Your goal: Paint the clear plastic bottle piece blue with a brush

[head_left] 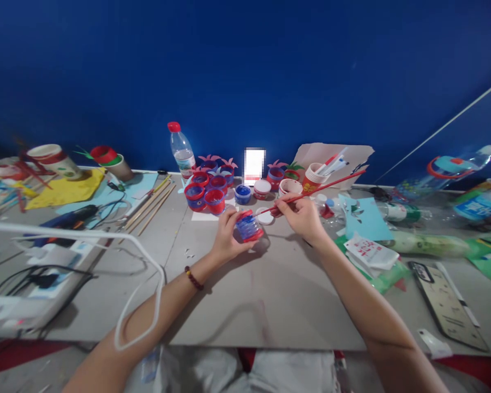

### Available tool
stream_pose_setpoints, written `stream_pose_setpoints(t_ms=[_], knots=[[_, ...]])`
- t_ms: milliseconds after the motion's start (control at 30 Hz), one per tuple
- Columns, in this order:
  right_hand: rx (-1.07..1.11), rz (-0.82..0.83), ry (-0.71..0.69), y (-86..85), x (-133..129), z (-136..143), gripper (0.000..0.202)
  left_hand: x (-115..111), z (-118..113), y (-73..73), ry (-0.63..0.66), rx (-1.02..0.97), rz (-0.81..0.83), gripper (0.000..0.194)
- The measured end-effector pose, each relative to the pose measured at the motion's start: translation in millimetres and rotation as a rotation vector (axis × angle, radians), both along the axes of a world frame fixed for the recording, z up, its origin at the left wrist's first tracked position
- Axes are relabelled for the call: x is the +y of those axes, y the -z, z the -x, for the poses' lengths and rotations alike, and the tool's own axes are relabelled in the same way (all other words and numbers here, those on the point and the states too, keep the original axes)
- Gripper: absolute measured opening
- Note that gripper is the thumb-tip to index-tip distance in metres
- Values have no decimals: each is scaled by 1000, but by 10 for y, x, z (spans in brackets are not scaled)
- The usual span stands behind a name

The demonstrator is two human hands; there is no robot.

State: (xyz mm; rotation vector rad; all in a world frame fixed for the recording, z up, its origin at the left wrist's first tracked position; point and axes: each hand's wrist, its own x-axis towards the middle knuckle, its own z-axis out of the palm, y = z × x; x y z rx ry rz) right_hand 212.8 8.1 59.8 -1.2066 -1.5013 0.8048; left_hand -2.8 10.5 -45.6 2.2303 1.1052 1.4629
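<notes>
My left hand [225, 240] is closed around a small clear plastic cup [249, 228], tilted, with red rims and streaks of blue paint on its side. In my right hand [305, 218] is a paintbrush [337, 181] with a long red handle; its tip meets the cup's upper side near the red rim. Just beyond the cup stands an open jar of blue paint [243, 195]. A white lid [265, 216] lies beside it, partly behind the brush. Several red and blue painted cups [215, 203], some with leaf-like paper tops, cluster to the left of the jar.
A water bottle [183, 153] stands near the blue wall. A paper cup [313, 179] holds markers. Wooden sticks [149, 207], a power strip [61, 278] and a white cable [157, 273] are on the left. Plastic bottles, paper and a phone [448, 305] crowd the right.
</notes>
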Motion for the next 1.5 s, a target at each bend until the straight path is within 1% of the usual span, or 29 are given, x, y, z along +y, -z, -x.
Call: stream_pose_setpoints(t_ms=[100,233,333,400,500,600,700,867,1100,1200,1333,1400,1500], knots=[[-3,-3,25,-13,28,-46,46,1,4,-3,-14,3,8,81],[-13,-21,51,-25,62,-110,47,-1,4,-43,-40,8,8,81],[37,-27,60,-6,74,-151,46,-4,1,-72,-40,6,4,80],[78,-14,46,18,65,-149,45,-8,1,-78,-33,10,9,79],[93,23,-15,45,17,-81,42,-17,3,-70,-31,27,32,78],[50,24,-43,31,-51,22,40,-25,3,-53,-35,43,45,79],[-44,-24,-13,-15,-101,75,36,-29,-1,-53,-36,47,39,79],[-154,-107,24,-54,-91,21,33,-24,-11,-96,-38,23,21,76],[-146,-153,65,-63,-36,-66,33,-29,-3,-137,-66,13,30,77],[-76,-125,79,-45,-35,-87,33,-28,-1,-127,-69,12,26,77],[4,-27,-22,6,-60,-46,34,-24,6,-112,-58,25,31,76],[-19,-20,-43,14,-81,-4,33,-22,12,-111,-57,30,34,76],[-102,-61,-7,-10,-103,38,32,-17,16,-115,-54,22,13,76]])
